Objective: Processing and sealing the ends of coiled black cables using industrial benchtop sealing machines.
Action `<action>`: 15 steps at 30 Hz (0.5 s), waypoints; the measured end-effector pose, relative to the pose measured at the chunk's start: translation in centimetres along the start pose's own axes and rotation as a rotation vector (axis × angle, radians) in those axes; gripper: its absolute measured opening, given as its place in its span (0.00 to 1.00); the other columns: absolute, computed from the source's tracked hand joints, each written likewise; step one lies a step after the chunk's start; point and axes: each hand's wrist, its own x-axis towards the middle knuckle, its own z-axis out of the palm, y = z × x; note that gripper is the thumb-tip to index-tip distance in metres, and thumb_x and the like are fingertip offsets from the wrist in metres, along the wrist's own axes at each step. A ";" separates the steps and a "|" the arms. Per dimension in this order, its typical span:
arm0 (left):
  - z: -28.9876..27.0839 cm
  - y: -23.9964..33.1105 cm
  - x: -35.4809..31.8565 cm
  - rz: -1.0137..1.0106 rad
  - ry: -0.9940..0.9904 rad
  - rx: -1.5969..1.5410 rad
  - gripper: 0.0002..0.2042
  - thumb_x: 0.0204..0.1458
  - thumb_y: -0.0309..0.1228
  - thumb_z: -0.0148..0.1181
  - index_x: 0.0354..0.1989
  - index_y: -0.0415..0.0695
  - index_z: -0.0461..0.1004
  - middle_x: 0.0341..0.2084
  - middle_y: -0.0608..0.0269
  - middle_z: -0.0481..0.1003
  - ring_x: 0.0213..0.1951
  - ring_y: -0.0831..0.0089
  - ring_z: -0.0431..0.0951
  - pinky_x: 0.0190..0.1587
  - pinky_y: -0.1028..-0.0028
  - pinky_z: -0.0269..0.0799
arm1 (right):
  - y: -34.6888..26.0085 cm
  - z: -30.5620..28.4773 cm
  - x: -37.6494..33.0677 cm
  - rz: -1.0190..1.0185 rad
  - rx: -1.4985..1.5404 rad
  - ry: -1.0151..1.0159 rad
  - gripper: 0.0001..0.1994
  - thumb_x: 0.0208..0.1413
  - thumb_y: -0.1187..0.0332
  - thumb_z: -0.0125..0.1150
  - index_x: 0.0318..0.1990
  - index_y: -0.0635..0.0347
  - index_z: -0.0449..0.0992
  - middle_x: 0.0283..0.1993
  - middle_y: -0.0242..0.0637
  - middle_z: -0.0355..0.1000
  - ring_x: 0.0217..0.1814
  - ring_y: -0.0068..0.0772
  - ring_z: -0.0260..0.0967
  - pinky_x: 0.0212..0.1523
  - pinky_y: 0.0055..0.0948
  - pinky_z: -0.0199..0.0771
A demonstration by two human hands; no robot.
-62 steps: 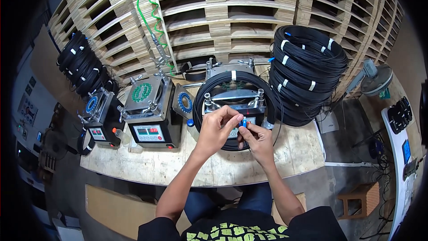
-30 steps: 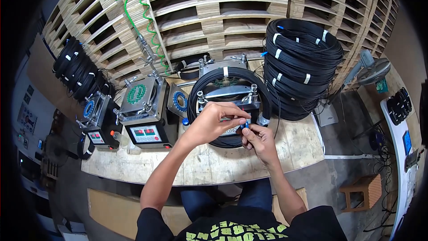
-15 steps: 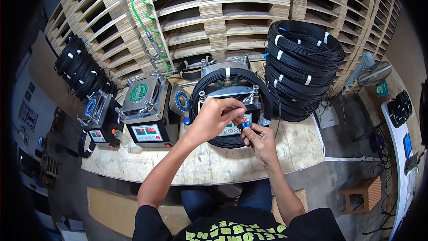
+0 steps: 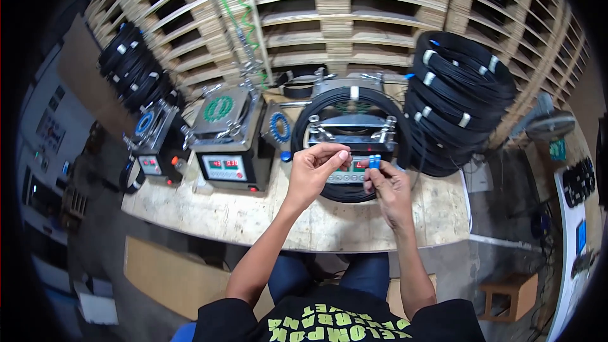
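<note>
In front of the middle machine, my right hand (image 4: 391, 195) pinches a pair of small blue cable connectors (image 4: 374, 162), their tips pointing up. My left hand (image 4: 316, 174) is beside it, a short gap away. Its thumb and fingertips are pressed together, and whatever they may hold is too small to see. Behind both hands, a coil of black cable (image 4: 306, 109) with a white tie leans around the front of a machine (image 4: 352, 130) with a metal top plate and a lit red display, partly covered by my hands.
Two similar machines with green and blue rings on top, one larger (image 4: 223, 145) and one smaller (image 4: 155, 142), stand to the left. A tall stack of black cable coils (image 4: 453, 111) rises at right on the wooden table (image 4: 253, 218). Wooden pallets (image 4: 335, 12) form the back.
My hands have moved apart; before, the left was just above the blue connectors. The connectors now show more fully above my right fingers. The whole view has shifted.
</note>
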 end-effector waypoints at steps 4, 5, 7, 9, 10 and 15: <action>-5.0 -0.5 -2.1 0.043 0.194 0.022 0.09 0.61 0.26 0.62 0.45 0.33 0.79 0.34 0.57 0.82 0.35 0.76 0.81 0.42 0.76 0.77 | -0.1 0.0 0.7 -0.067 -0.043 0.016 0.11 0.67 0.70 0.57 0.49 0.70 0.77 0.33 0.31 0.74 0.33 0.19 0.69 0.38 0.21 0.71; -7.1 -0.5 -2.8 0.064 0.287 0.078 0.09 0.60 0.26 0.62 0.45 0.33 0.79 0.33 0.58 0.82 0.34 0.77 0.81 0.41 0.76 0.77 | -0.1 0.1 0.8 -0.092 -0.078 0.011 0.11 0.67 0.70 0.56 0.48 0.70 0.77 0.33 0.32 0.74 0.33 0.20 0.70 0.40 0.22 0.72; -12.1 -0.3 -3.7 0.140 0.503 0.151 0.09 0.60 0.26 0.62 0.45 0.33 0.79 0.33 0.58 0.82 0.34 0.77 0.80 0.41 0.77 0.76 | -0.1 0.1 1.0 -0.114 -0.176 0.030 0.12 0.69 0.68 0.55 0.48 0.72 0.74 0.31 0.32 0.72 0.33 0.23 0.71 0.44 0.25 0.75; -18.1 0.1 -5.1 0.237 0.712 0.171 0.10 0.61 0.28 0.62 0.45 0.33 0.79 0.34 0.57 0.82 0.33 0.78 0.80 0.40 0.77 0.76 | 0.2 0.1 0.9 -0.083 -0.126 0.037 0.13 0.70 0.67 0.53 0.49 0.70 0.73 0.27 0.31 0.67 0.31 0.23 0.70 0.42 0.28 0.78; -21.1 0.2 -5.6 0.262 0.812 0.192 0.11 0.61 0.28 0.62 0.46 0.33 0.79 0.34 0.57 0.82 0.32 0.78 0.80 0.39 0.78 0.76 | 0.0 0.1 0.8 -0.060 -0.130 0.043 0.13 0.70 0.66 0.52 0.50 0.70 0.73 0.26 0.31 0.67 0.29 0.23 0.69 0.39 0.28 0.77; -36.6 -2.4 -9.1 0.081 1.076 0.228 0.13 0.60 0.31 0.63 0.47 0.33 0.78 0.35 0.57 0.82 0.27 0.78 0.78 0.28 0.79 0.73 | 0.1 0.1 0.7 -0.035 -0.117 0.025 0.14 0.70 0.65 0.53 0.48 0.71 0.74 0.25 0.31 0.66 0.24 0.21 0.65 0.31 0.22 0.70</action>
